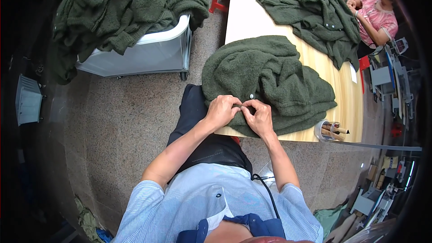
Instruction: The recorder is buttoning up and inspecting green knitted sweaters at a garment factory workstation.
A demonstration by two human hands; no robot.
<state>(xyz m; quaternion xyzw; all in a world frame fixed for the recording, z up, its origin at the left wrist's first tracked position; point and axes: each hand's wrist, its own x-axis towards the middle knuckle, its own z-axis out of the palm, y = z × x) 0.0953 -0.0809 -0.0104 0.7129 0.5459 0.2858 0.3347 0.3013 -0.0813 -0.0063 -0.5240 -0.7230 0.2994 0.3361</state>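
Note:
A dark green knitted cardigan (288,81) lies bunched up at the near end of the wooden table, its left part hanging over the edge toward my lap. On its front edge my left hand (222,111) and my right hand (258,116) meet, thumbs and forefingers pinched together at one spot. Fabric is caught between the fingers of both; anything smaller in the pinch is hidden by the fingertips. Just above them a shiny pale button (251,96) shows on the knit.
More green cardigans (315,13) are spread along the table (346,103). A white wheeled bin (139,54) heaped with green knitwear (130,9) stands at the left. A clear cup of tools (330,130) sits at the table's near right corner. Another person (375,15) sits beyond the table.

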